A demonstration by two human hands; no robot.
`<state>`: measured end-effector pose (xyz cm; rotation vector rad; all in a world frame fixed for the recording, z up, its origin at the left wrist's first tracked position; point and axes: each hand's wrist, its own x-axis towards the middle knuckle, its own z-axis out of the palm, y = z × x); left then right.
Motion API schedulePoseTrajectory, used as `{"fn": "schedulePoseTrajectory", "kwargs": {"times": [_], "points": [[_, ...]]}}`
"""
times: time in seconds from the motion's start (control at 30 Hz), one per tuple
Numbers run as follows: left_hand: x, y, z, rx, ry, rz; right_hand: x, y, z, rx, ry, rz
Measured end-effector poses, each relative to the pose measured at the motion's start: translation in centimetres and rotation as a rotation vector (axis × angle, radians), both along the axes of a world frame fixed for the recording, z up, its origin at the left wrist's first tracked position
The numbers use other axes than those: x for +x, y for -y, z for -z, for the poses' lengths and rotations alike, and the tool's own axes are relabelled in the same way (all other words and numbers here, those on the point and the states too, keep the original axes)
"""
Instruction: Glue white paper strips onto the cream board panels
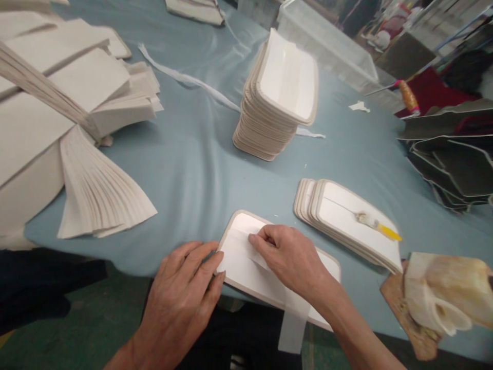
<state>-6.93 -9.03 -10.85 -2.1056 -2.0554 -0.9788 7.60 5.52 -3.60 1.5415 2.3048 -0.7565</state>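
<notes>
A white panel with rounded corners and a beige rim lies at the near edge of the table. My left hand rests against its left end, fingers stretched out and touching the rim. Over the panel, my right hand is closed in a pinch on a thin white strip. Part of this white strip hangs over the panel's near edge, below my right wrist; my hand and forearm hide some of it. Just beyond the panel lies a low stack of similar panels, with a yellow-handled brush on top.
A tall stack of panels stands farther back on the blue-grey table cover. Bundled beige sheets fill the left. At right are a stained plastic container, dark folded pieces and an awl-like tool. A clear bin sits behind.
</notes>
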Motion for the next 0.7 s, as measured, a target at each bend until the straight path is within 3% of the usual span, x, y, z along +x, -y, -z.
{"fn": "schedulePoseTrajectory", "kwargs": {"times": [0.27,0.5,0.7], "points": [[-0.2,0.1,-0.2,-0.006,0.014,0.003,0.0,0.1,0.2,0.002,-0.014,-0.011],[0.0,-1.3,-0.8,-0.043,-0.142,0.046,-0.3,0.4,0.0,0.04,0.017,-0.024],[0.7,-1.6,0.1,-0.121,-0.233,0.093,0.3,0.3,-0.5,0.037,0.009,-0.052]]}}
